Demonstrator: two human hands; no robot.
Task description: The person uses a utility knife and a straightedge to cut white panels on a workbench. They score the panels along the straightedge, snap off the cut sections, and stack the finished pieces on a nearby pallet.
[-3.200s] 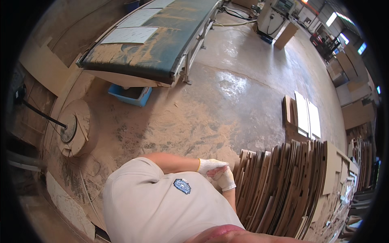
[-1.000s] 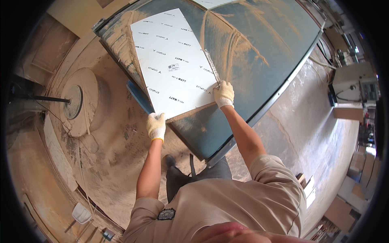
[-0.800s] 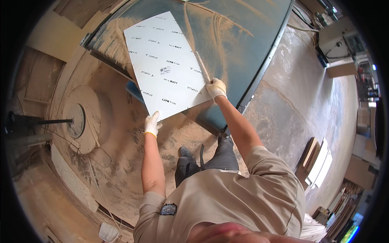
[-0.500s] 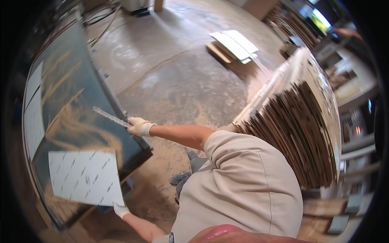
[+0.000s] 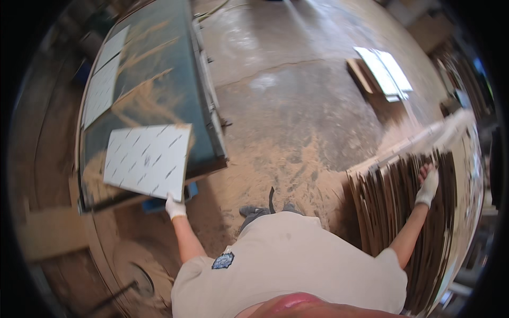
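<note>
At the near end of the table, my left hand (image 5: 175, 208), in a white glove, is closed on the near right corner of a white panel (image 5: 148, 156) printed with dark dashes. The panel lies over sawdust on the dark table top (image 5: 183, 114), its near right corner reaching past the table's edge. Far to the right, my right hand (image 5: 429, 185), also gloved, is over a stack of thin brown boards (image 5: 392, 196) standing on edge. Its fingers are curled, and blur hides what they may hold.
Two more white panels (image 5: 102, 87) lie along the table's left side. Further off, white panels (image 5: 384, 71) rest on a brown board on the floor. Sawdust (image 5: 286, 164) covers the floor between table and stack. A blue object (image 5: 154, 205) shows beneath the table's near end.
My right hand has swung from the table's right edge to the board stack. The long pale strip it held is out of sight. My left hand stays at the panel corner; the view has turned right.
</note>
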